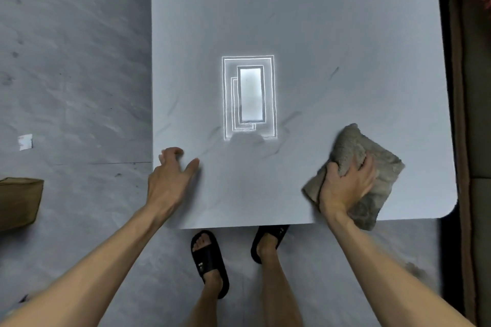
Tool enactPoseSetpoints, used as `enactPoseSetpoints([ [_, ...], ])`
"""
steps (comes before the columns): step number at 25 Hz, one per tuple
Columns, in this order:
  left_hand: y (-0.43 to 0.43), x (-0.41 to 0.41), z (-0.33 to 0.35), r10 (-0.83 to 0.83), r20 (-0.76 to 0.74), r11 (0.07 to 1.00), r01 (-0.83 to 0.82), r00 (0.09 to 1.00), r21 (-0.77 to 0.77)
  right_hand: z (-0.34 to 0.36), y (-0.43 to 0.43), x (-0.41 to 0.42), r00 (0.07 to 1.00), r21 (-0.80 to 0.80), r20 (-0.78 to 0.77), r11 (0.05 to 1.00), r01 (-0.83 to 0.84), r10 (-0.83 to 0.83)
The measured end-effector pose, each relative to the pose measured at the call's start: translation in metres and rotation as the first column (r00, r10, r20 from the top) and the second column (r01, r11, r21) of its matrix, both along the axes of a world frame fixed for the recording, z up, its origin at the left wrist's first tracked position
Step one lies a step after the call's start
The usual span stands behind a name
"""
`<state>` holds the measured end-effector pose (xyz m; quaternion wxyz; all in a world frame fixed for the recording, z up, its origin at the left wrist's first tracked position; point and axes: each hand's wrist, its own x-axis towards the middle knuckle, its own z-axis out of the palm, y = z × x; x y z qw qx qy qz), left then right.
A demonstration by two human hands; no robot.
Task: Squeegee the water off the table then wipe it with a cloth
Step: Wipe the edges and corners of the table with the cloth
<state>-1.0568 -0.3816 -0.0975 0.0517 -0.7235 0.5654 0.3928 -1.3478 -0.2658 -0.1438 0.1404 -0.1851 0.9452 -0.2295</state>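
A grey, marble-patterned table (pixel 292 21) fills the upper middle of the head view, its near edge just ahead of my feet. My right hand (pixel 345 188) presses down on a crumpled grey cloth (pixel 382 178) near the table's front right corner, fingers clutching the fabric. My left hand (pixel 170 178) rests at the table's front left edge with fingers spread and nothing in it. A bright rectangular reflection of a ceiling light (pixel 249 95) shines on the tabletop's middle. No squeegee is in view.
A grey floor (pixel 74 61) lies left of the table, with a small white scrap (pixel 25 141) on it. A brown box (pixel 18 202) sits at the far left. Dark furniture (pixel 467 87) borders the table's right side. My feet wear black sandals (pixel 210 263).
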Motion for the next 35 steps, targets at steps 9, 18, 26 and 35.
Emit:
enactPoseSetpoints([
  [9,0.009,0.101,0.003,0.363,-0.232,0.908,-0.398,0.902,-0.128,-0.002,-0.042,0.229,0.777,0.082,-0.004,0.774,-0.627,0.630],
  [18,0.036,0.099,-0.001,0.146,-0.168,0.983,-0.162,0.975,-0.087,-0.020,-0.012,0.226,-0.228,0.095,-0.062,-0.222,-0.970,0.972],
  [26,0.058,0.013,-0.019,-0.186,0.016,0.978,0.186,0.982,-0.095,-0.013,0.040,0.034,-0.089,0.112,0.017,-0.090,-0.990,0.996],
  [35,0.055,-0.071,-0.022,-0.188,0.111,0.979,0.177,0.976,0.100,-0.004,0.077,-0.111,0.999,0.011,-0.033,0.999,-0.039,0.039],
])
